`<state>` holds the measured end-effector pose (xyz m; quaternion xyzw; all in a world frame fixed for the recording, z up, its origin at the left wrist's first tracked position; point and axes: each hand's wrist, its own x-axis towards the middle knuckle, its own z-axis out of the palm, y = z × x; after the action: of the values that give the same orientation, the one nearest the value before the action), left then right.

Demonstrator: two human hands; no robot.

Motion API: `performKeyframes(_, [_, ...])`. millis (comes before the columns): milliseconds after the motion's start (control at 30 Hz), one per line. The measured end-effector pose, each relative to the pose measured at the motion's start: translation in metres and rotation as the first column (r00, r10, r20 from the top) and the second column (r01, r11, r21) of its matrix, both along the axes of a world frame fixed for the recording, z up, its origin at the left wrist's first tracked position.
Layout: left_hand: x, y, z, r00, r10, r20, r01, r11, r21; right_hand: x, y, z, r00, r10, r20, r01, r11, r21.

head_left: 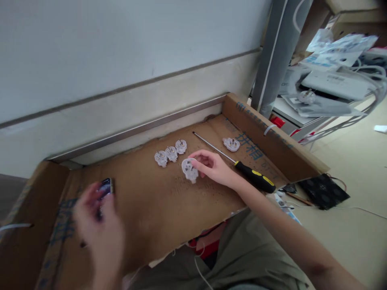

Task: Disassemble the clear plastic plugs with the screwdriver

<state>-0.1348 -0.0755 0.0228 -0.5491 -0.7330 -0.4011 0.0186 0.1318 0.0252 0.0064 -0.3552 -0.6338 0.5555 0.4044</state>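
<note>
My right hand point(213, 166) rests on a flattened cardboard sheet point(151, 205) with its fingertips on a clear plastic plug piece point(189, 170). Three similar plug pieces point(171, 153) lie in a row just beyond it, and one more point(231, 143) lies farther right. A long screwdriver with a black and yellow handle point(255, 178) lies just behind my right hand and wrist. My left hand point(101, 229), blurred, is at the lower left and touches a small dark shiny object point(106, 187); what that object is cannot be made out.
The cardboard has raised flaps at the left point(18, 217) and right point(269, 133), with a white wall behind it. To the right stand a grey post point(279, 52) and a shelf of white cables and bagged parts point(335, 80). A black item point(323, 190) lies on the floor.
</note>
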Motion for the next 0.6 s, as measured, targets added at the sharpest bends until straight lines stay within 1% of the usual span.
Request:
performKeyframes(33, [0.026,0.01,0.004,0.995,-0.043,0.087,0.044,0.999,-0.01,0.0,-0.003,0.0,0.999,0.0,0.038,-0.001,1.0,0.023])
performKeyframes(67, [0.049,0.02,0.007,0.975,-0.163,0.15,0.177,0.98,-0.087,0.0,-0.006,0.0,0.997,-0.003,0.079,-0.001,0.999,0.052])
performKeyframes(100, [0.068,0.029,0.008,0.943,-0.289,0.168,0.314,0.937,-0.155,0.001,-0.01,-0.001,0.992,-0.01,0.122,0.0,0.996,0.084])
performKeyframes(133, [0.082,0.036,0.007,0.896,-0.403,0.189,0.437,0.875,-0.209,0.002,-0.015,-0.002,0.986,-0.025,0.166,0.005,0.993,0.121])
performKeyframes(167, [0.091,0.042,0.006,0.851,-0.483,0.207,0.523,0.817,-0.243,0.003,-0.02,-0.003,0.977,-0.046,0.208,0.012,0.987,0.16])
performKeyframes(200, [0.096,0.045,0.004,0.818,-0.535,0.21,0.574,0.774,-0.265,0.004,-0.026,-0.005,0.966,-0.073,0.248,0.023,0.98,0.198])
performKeyframes(233, [0.098,0.047,0.001,0.798,-0.565,0.211,0.603,0.747,-0.279,0.005,-0.032,-0.006,0.953,-0.103,0.284,0.036,0.972,0.233])
performKeyframes(333, [0.093,0.044,-0.005,0.771,-0.608,0.191,0.635,0.705,-0.317,0.009,-0.05,-0.003,0.905,-0.209,0.37,0.095,0.948,0.304])
performKeyframes(367, [0.091,0.043,-0.006,0.76,-0.625,0.177,0.644,0.691,-0.329,0.012,-0.056,-0.001,0.875,-0.261,0.408,0.116,0.931,0.346])
performKeyframes(400, [0.09,0.042,-0.007,0.751,-0.642,0.156,0.651,0.678,-0.34,0.017,-0.062,0.002,0.829,-0.333,0.45,0.14,0.901,0.41])
performKeyframes(433, [0.089,0.042,-0.008,0.744,-0.656,0.126,0.652,0.671,-0.354,0.023,-0.067,0.005,0.762,-0.426,0.489,0.162,0.855,0.492])
performKeyframes(500, [0.088,0.043,-0.008,0.742,-0.669,0.046,0.633,0.677,-0.374,0.042,-0.077,0.006,0.572,-0.624,0.532,0.187,0.731,0.656])
performKeyframes(533, [0.088,0.044,-0.008,0.745,-0.667,0.005,0.62,0.689,-0.375,0.053,-0.082,0.003,0.474,-0.7,0.534,0.202,0.677,0.708])
performKeyframes(567, [0.088,0.044,-0.009,0.749,-0.662,-0.03,0.608,0.705,-0.365,0.066,-0.086,-0.001,0.396,-0.742,0.541,0.219,0.649,0.729])
performKeyframes(600, [0.088,0.044,-0.009,0.757,-0.65,-0.059,0.598,0.727,-0.338,0.078,-0.091,-0.008,0.348,-0.761,0.548,0.234,0.636,0.735])
